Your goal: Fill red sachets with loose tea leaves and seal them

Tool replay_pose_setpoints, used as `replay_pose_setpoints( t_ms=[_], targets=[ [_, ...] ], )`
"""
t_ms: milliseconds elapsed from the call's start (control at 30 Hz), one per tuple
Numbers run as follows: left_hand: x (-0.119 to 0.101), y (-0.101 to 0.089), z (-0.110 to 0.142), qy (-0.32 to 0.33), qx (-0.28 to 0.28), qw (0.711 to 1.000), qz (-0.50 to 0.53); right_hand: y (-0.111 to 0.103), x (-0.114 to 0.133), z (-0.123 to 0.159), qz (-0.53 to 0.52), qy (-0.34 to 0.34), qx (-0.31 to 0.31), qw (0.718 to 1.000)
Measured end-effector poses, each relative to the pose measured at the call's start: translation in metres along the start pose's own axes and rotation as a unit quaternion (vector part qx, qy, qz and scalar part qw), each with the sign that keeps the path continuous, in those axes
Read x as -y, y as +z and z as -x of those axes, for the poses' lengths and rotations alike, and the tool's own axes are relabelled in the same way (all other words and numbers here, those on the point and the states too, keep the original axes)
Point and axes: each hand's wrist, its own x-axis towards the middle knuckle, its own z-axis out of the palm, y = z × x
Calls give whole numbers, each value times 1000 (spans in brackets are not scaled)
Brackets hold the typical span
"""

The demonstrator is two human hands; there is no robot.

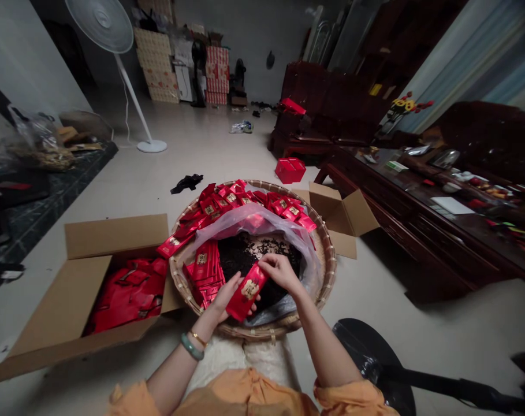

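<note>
A shiny red packet (247, 293) with a gold emblem is held tilted over the round woven basket (330, 271). My left hand (227, 299) is wrapped round its lower part from the left and beneath. At its upper end the fingers of my right hand (279, 270) pinch the edge. Behind the packet, a clear plastic bag (311, 277) holds dark, loose, leaf-like strands (231, 254). Flat red packets (205, 263) are stacked at the basket's left, and a heap of red packets (231, 199) lies along its far side.
On the left stands an open cardboard box (49, 300) with red packets inside; another open box (353, 211) sits at the right. A red box (290, 170) rests on the floor beyond. A dark wooden table (401, 208) flanks the right, with a black fan-like base (366, 352) nearer me.
</note>
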Motion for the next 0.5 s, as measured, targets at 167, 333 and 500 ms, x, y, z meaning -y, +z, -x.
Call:
replay_pose_setpoints(
  t_ms=[167,333,500],
  targets=[
    [-16,-38,-6,285,-309,882,-215,-29,13,-16,-226,48,-233,945],
    [-37,-74,-5,330,-406,608,-597,-43,23,-27,-420,22,-289,860],
    [-47,-82,-8,159,-418,560,-698,-21,19,-15,-428,89,-147,887]
  ],
)
